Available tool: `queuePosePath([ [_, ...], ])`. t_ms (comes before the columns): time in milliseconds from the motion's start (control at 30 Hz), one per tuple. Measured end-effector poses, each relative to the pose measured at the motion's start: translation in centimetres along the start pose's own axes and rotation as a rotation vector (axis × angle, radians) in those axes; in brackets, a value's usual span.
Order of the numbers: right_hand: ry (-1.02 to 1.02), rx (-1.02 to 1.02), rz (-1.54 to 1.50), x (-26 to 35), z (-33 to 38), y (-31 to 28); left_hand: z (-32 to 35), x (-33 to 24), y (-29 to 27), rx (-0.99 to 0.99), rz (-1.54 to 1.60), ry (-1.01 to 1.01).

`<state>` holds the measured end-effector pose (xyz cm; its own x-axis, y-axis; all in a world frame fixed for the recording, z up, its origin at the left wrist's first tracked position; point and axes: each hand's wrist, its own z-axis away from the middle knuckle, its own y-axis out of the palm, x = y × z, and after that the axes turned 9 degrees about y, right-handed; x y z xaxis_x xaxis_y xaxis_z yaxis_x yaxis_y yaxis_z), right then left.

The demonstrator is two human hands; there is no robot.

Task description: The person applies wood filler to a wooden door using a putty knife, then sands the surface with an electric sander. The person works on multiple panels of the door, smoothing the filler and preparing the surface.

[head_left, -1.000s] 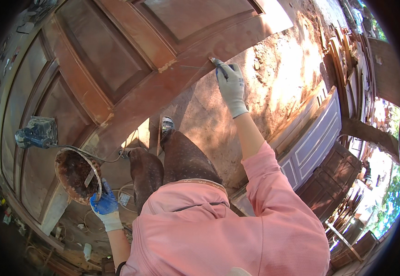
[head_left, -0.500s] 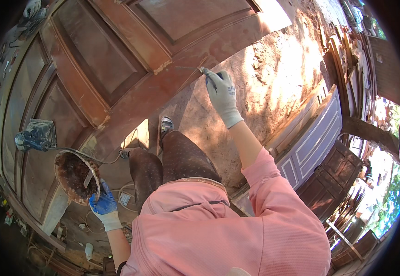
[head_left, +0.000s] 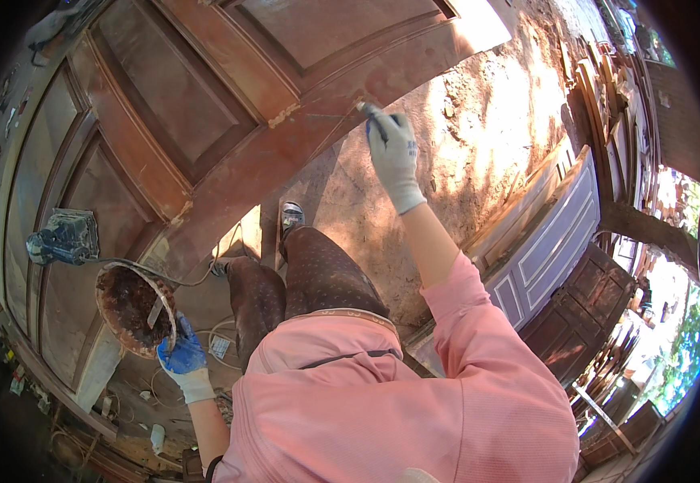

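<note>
A reddish-brown panelled door (head_left: 229, 181) lies in front of me, with light filler patches at some joints. Over its near right edge is my right hand (head_left: 394, 153) in a whitish glove, fingers closed on a small thin-bladed tool (head_left: 361, 106) that looks like a putty knife. The tool's tip is close to the wood; whether it touches I cannot tell. My left hand (head_left: 183, 354), in a white glove with a blue palm, grips the rim of a round bowl (head_left: 121, 310) caked with brown paste. A flat strip-like blade (head_left: 155, 312) rests inside the bowl.
A dusty blue power sander (head_left: 64, 237) sits on the door, its cord (head_left: 177, 282) running toward my feet. At right, a grey-purple door (head_left: 551, 233) and a dark brown door (head_left: 583, 310) lean near stacked boards. A blurred grey shape (head_left: 48, 32) is at the far left.
My right hand has moved slightly to the right and up along the door's edge with the tool. My left hand and the bowl have hardly moved. A gloved hand at the far left corner has shifted.
</note>
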<state>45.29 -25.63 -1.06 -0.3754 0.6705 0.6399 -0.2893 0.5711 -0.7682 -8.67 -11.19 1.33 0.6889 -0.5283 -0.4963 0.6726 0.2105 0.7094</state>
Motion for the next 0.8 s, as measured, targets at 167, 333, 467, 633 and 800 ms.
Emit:
queuePosePath([
  [167,-0.061,-0.029,0.091,-0.8,-0.6,0.6,0.0,0.0,-0.3,-0.042,0.011,-0.002],
  [333,-0.15,0.043,0.128,-0.2,2.8,0.8,0.1,0.3,0.4,-0.063,-0.013,0.003],
  [467,-0.033,-0.078,0.046,-0.2,0.6,0.2,-0.1,0.4,0.2,-0.075,-0.001,0.0],
  [633,-0.113,-0.066,0.154,-1.3,0.4,1.1,0.0,0.3,0.5,-0.069,-0.03,0.005],
  [800,-0.095,0.073,0.056,0.4,2.6,1.1,0.1,0.5,0.7,-0.044,-0.049,0.015],
])
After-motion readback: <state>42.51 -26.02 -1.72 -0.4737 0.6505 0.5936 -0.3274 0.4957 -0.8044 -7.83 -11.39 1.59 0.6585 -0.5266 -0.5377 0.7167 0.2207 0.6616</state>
